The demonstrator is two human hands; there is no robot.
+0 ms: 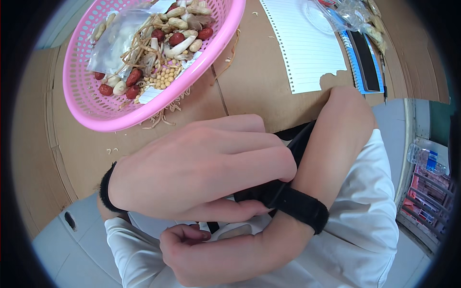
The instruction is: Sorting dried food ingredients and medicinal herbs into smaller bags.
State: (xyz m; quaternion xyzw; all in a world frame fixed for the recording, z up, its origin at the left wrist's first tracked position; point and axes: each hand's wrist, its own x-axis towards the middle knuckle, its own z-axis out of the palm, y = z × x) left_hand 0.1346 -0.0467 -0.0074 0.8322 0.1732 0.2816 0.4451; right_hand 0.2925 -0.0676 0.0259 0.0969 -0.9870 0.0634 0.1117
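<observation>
My left hand [201, 162], a black band [105, 189] around its wrist, reaches across my body. Its thumb and fingers pinch a black fabric strap [300, 205] that wraps my right wrist, one end of the strap lying over the skin. Part of the strap is hidden under my left fingers. Below, my right hand [201, 253] is bent in towards my white shirt [360, 205], its fingers curled with nothing visible in them. Beyond both hands stands a pink plastic basket [126, 124] of red dates [176, 39], peanuts [177, 23], soybeans [164, 77] and mushrooms [182, 46].
Cardboard [252, 82] covers the table; pale scraps lie by the basket. A lined paper sheet [302, 46] has a torn corner. To its right are a black phone [363, 61] on a blue spiral notebook [354, 72], a pen [384, 79] and plastic bags [351, 14]. A bottle [428, 158] lies far right.
</observation>
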